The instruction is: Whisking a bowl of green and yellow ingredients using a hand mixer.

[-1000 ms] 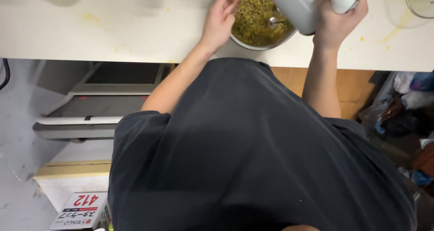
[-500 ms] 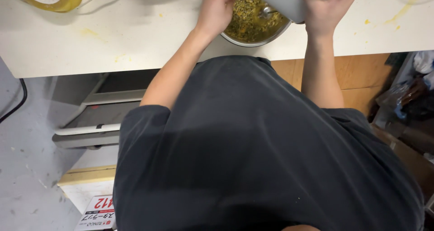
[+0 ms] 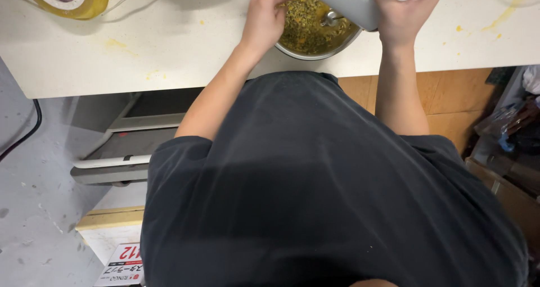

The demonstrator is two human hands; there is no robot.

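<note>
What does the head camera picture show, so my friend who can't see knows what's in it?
Seen from above, a person's right hand holds a white electric hand mixer over a metal bowl of yellow-green mixture, while the left hand grips the bowl's rim. The bowl sits on a white counter with yellow splashes; a dark T-shirt fills the lower picture.

Floor, lower left: cardboard box (image 3: pixel 107 231), pale top, tan edge. White rectangular label (image 3: pixel 121 266) with red and black print lies at its near corner. No screens visible.
</note>
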